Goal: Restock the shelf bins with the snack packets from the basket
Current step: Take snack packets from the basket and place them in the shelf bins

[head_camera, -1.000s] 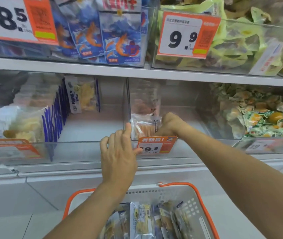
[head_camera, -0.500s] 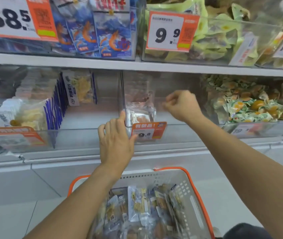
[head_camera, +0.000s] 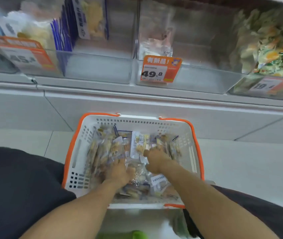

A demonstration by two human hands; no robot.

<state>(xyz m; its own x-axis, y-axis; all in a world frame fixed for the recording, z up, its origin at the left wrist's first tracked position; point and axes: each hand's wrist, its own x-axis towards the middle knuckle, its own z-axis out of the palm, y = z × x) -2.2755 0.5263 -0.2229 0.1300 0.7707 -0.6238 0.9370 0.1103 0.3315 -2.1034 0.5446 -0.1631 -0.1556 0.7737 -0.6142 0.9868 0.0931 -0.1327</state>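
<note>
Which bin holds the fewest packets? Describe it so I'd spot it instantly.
Start at the white basket with orange handles on the floor and look straight up to the shelf. The clear bin there holds a few pinkish packets at its left. Alone among its neighbours, it carries the orange 49.8 price tag.

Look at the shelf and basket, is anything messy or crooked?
Nothing looks broken or spilled. The clear snack packets lie jumbled in the white basket with orange handles, with both hands, left and right, in the pile. The clear middle bin behind the orange 49.8 price tag is nearly bare.
</note>
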